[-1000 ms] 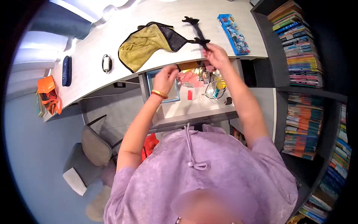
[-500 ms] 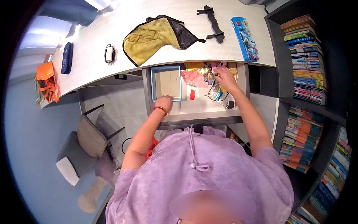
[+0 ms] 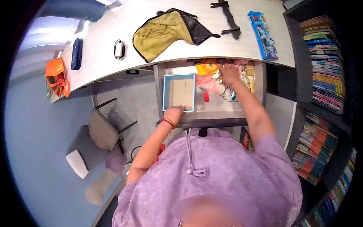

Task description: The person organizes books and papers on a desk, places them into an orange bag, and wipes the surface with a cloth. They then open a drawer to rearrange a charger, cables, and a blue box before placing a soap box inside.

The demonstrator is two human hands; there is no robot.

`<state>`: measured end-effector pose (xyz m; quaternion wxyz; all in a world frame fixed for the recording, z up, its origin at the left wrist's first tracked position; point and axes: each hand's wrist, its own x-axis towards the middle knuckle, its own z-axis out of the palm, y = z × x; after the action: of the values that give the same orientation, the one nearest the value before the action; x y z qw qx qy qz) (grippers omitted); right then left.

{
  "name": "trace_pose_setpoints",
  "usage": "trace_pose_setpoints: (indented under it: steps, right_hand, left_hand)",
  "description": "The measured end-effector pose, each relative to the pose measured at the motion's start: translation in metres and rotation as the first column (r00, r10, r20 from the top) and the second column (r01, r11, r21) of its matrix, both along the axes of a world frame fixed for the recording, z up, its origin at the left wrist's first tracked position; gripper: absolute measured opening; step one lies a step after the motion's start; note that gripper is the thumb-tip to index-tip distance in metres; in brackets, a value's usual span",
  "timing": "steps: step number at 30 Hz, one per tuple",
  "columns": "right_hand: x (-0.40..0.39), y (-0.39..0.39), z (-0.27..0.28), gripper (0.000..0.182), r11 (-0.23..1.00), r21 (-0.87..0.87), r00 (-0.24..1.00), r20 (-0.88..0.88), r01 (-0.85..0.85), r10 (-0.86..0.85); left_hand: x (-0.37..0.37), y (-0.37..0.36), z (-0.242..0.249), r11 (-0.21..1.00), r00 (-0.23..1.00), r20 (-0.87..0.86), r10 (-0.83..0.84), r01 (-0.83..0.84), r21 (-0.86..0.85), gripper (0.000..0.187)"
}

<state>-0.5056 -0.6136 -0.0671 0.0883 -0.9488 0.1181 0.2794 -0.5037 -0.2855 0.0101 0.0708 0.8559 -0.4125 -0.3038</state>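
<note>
In the pulled-out drawer point(image 3: 223, 113) sits a light-blue open-topped box point(image 3: 163, 92) with a beige bottom. My left hand point(image 3: 174, 114), with bracelets at the wrist, grips the box's near rim by its right corner. Farther back on the right, my right hand point(image 3: 229, 73) reaches over the clutter, fingers apart and pointing away from me. Near those fingers are an orange-yellow packet point(image 3: 207, 67), pink crumpled paper point(image 3: 206, 82) and small shiny items. White cables point(image 3: 247, 77) lie partly behind the right wrist. A small red piece point(image 3: 206, 97) rests on the drawer floor.
On the desk point(image 3: 106, 70) lie a yellow-and-grey cloth point(image 3: 162, 32), a black bracket point(image 3: 228, 19), a blue pencil case point(image 3: 262, 36), a dark case point(image 3: 76, 54) and a white adapter point(image 3: 119, 50). Bookshelves point(image 3: 329, 72) stand right, a chair point(image 3: 100, 130) left.
The blue box has shifted toward me in the drawer, with my left hand at its rim, uncovering a white item behind it. My right hand has moved left, its fingers spreading. The view has shifted.
</note>
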Motion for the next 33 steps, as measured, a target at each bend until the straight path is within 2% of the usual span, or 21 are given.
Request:
trace_pose_setpoints:
  steps: [1,3,4,6,7,9,10,12,13,15,17,20,21,23,24,25,27,29,30,32,33]
  right_hand:
    - [-0.017,0.01,-0.002,0.067,0.999,-0.02,0.99,0.135,0.038,-0.035]
    - [-0.036,0.024,0.018,0.06,0.999,0.042,0.98,0.2,-0.003,-0.006]
    - [-0.033,0.024,0.025,0.06,0.999,0.034,0.98,0.199,-0.004,-0.003]
    - [-0.024,0.021,0.04,0.046,0.998,0.066,0.998,0.055,0.015,-0.019]
    - [-0.014,0.021,0.044,0.046,0.998,0.067,0.998,0.052,0.016,-0.02]
    - [0.025,0.011,0.039,0.051,0.959,0.165,0.962,0.113,0.229,-0.249]
    - [0.045,0.002,0.008,0.051,0.959,0.174,0.963,0.116,0.222,-0.244]
    - [0.075,-0.003,-0.07,0.05,0.982,0.161,0.881,0.444,0.1,-0.163]
    - [0.09,0.003,-0.075,0.051,0.975,0.188,0.856,0.479,0.117,-0.195]
    - [0.112,0.027,-0.071,0.053,0.948,0.241,0.869,0.4,0.208,-0.293]
    - [0.126,0.051,-0.068,0.055,0.925,0.266,0.881,0.318,0.273,-0.351]
    - [0.131,0.073,-0.055,0.058,0.896,0.306,0.91,0.162,0.32,-0.381]
    - [0.126,0.075,-0.038,0.059,0.888,0.324,0.929,0.067,0.326,-0.365]
    - [0.098,0.078,0.009,0.062,0.905,0.344,0.968,-0.081,0.25,-0.236]
    - [0.081,0.077,0.015,0.061,0.942,0.326,0.996,0.0,0.08,-0.085]
    - [0.06,0.084,0.024,0.061,0.987,0.15,0.986,0.164,-0.053,0.028]
    - [0.038,0.087,0.022,0.06,0.972,0.185,0.855,0.518,-0.143,0.027]
    - [0.063,0.081,0.032,0.059,0.965,0.262,0.971,0.228,0.014,-0.076]
    - [0.08,0.085,0.024,0.06,0.919,0.393,0.927,0.334,0.029,-0.172]
    - [0.116,0.097,-0.011,0.06,0.92,0.374,0.725,0.665,-0.114,-0.181]
    - [0.123,0.11,-0.026,0.06,0.916,0.386,0.726,0.662,-0.113,-0.189]
  left_hand:
    - [-0.001,-0.001,0.003,0.999,1.0,-0.002,0.023,-0.023,0.029,0.023]
    - [-0.002,0.004,0.007,0.998,0.999,-0.014,0.045,-0.045,-0.036,0.024]
    - [0.0,0.005,0.015,0.993,0.996,-0.045,0.073,-0.077,-0.089,0.023]
    - [0.003,0.009,0.031,0.96,0.987,-0.101,0.127,-0.148,-0.236,0.02]
    - [0.003,0.011,0.039,0.961,0.986,-0.104,0.127,-0.148,-0.234,0.02]
    - [0.008,0.012,0.062,0.951,0.967,-0.217,0.131,-0.185,-0.248,0.016]
    - [0.008,0.015,0.069,0.946,0.955,-0.258,0.147,-0.212,-0.246,0.014]
    - [0.008,0.019,0.091,0.925,0.938,-0.293,0.184,-0.266,-0.27,0.014]
    - [0.008,0.022,0.102,0.9,0.92,-0.333,0.208,-0.313,-0.303,0.014]
    - [0.009,0.032,0.116,0.911,0.939,-0.286,0.191,-0.278,-0.305,0.016]
    - [0.008,0.042,0.125,0.854,0.907,-0.352,0.231,-0.362,-0.373,0.016]
    - [0.007,0.064,0.125,0.828,0.848,-0.45,0.28,-0.451,-0.334,0.016]
    - [0.007,0.069,0.126,0.805,0.804,-0.511,0.303,-0.504,-0.314,0.016]
    - [0.014,0.074,0.136,0.813,0.825,-0.495,0.274,-0.473,-0.339,0.014]
    - [0.017,0.08,0.139,0.806,0.814,-0.512,0.276,-0.486,-0.338,0.015]
    - [0.02,0.085,0.142,0.797,0.801,-0.529,0.282,-0.502,-0.335,0.016]
    - [0.027,0.093,0.151,0.757,0.788,-0.544,0.289,-0.536,-0.374,0.016]
    - [0.036,0.106,0.154,0.735,0.745,-0.586,0.32,-0.585,-0.343,0.016]
    - [0.039,0.117,0.151,0.73,0.701,-0.631,0.333,-0.615,-0.297,0.015]
    - [0.047,0.11,0.159,0.71,0.717,-0.621,0.318,-0.614,-0.345,0.015]
    - [0.052,0.109,0.165,0.687,0.732,-0.609,0.305,-0.612,-0.391,0.015]
